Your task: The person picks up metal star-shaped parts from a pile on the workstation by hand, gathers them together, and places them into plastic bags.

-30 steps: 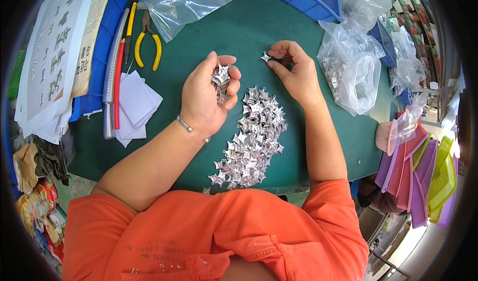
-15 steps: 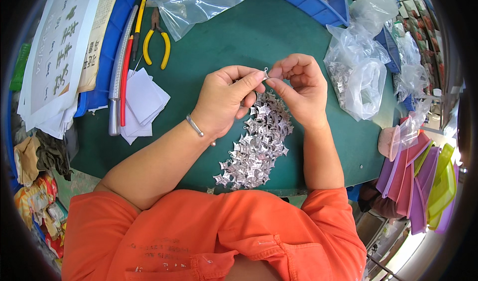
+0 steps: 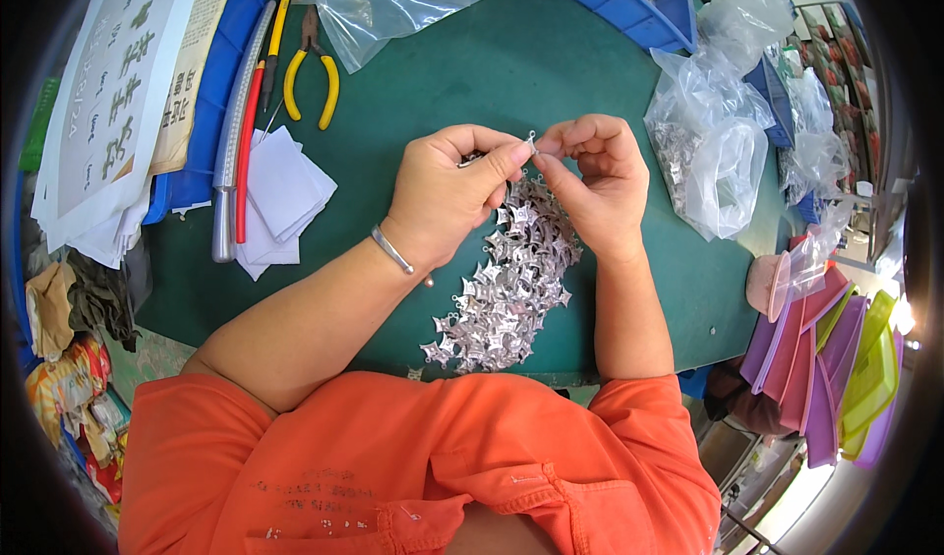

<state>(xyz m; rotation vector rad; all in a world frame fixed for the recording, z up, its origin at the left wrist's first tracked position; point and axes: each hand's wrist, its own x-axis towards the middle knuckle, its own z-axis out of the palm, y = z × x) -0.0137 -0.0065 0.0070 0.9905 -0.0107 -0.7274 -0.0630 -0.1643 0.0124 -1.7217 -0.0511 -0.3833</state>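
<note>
Over the far end of a pile of small silver star-shaped metal charms (image 3: pixel 506 294), both my hands meet at one small silver charm (image 3: pixel 532 143) with a loop on top. My left hand (image 3: pixel 438 186) pinches it between thumb and forefinger from the left; a few more dark-looking metal bits show behind that thumb. From the other side, my right hand (image 3: pixel 608 196) grips the same charm with thumb and forefinger, its other fingers curled. The charm's lower part is mostly hidden by my fingertips.
Yellow-handled pliers (image 3: pixel 327 93), a red-handled tool (image 3: pixel 248 152) and white paper slips (image 3: pixel 285 191) lie left on the green table (image 3: pixel 433 83). Plastic bags of metal parts (image 3: pixel 708 152) stand right. Blue bins (image 3: pixel 610 4) edge the back; purple and green plastic trays (image 3: pixel 826 368) hang at right.
The pinched charm and my fingertips have shifted slightly to the right, and the grip on it has altered a little. The pile looks the same.
</note>
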